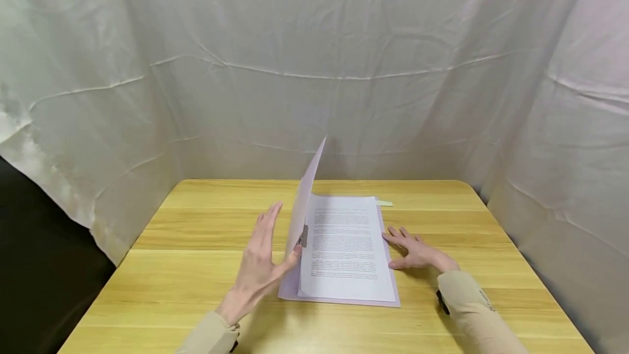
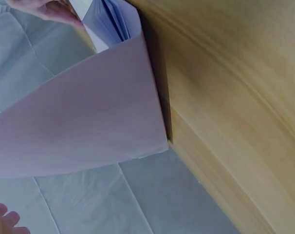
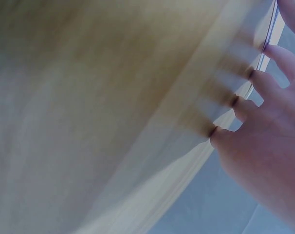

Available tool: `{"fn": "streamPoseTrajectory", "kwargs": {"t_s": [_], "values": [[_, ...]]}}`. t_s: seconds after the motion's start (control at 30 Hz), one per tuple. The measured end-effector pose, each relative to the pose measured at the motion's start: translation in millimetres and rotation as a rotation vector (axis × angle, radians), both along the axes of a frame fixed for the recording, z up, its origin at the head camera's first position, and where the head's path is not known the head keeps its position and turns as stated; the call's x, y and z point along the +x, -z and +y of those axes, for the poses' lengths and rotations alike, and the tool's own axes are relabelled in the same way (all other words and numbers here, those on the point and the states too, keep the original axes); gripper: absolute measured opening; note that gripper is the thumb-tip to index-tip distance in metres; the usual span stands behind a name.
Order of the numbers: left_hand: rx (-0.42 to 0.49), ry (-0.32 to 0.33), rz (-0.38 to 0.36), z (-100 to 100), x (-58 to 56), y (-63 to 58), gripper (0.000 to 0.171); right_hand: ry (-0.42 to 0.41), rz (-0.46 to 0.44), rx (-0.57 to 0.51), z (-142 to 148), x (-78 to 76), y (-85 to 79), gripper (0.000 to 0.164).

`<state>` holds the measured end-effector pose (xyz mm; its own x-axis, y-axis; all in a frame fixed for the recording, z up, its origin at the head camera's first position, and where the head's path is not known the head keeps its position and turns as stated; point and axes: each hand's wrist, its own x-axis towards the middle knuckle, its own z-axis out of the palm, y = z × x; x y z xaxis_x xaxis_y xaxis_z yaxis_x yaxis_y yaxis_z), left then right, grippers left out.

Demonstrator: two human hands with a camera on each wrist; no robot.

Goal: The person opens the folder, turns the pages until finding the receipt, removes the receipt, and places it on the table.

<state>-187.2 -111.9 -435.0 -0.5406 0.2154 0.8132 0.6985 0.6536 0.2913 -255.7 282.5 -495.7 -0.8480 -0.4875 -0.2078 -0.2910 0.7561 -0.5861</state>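
Observation:
A pale lilac folder (image 1: 396, 304) lies on the table, its cover (image 2: 89, 117) raised nearly upright along the left side. Inside sits a printed sheet of paper (image 1: 344, 245) on top, with stacked page edges showing in the left wrist view. A dark clip (image 1: 304, 236) is partly visible by the cover. Left of the cover is my left hand (image 1: 257, 266), fingers straight and thumb out at the cover's near edge; whether it touches is hard to tell. My right hand (image 1: 415, 250) rests with spread fingers at the folder's right edge, fingertips (image 3: 218, 134) down on the table.
The wooden table (image 1: 196, 234) carries the folder near its middle. A pale green tab (image 1: 384, 203) sticks out at the folder's upper right. Grey cloth (image 1: 344, 70) hangs behind and along both sides. A black area (image 1: 39, 266) shows beyond the table at left.

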Motion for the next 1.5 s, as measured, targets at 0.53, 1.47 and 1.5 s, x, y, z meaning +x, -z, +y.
{"fn": "streamPoseTrajectory", "kwargs": {"t_s": [0.53,1.47,1.5], "values": [[0.181,0.07,0.259,-19,-9.9,-23.4,0.055,-0.004,-0.005,-0.002,-1,1.5,-1.3,0.087],[0.185,0.019,0.364,-86,-12.4,-37.7,0.023,-0.015,-0.002,0.004,-1,0.8,-1.7,0.088],[0.16,0.003,0.355,-88,-11.7,-38.8,0.024,-0.015,-0.003,0.004,-1,0.7,-1.6,0.088]]}}
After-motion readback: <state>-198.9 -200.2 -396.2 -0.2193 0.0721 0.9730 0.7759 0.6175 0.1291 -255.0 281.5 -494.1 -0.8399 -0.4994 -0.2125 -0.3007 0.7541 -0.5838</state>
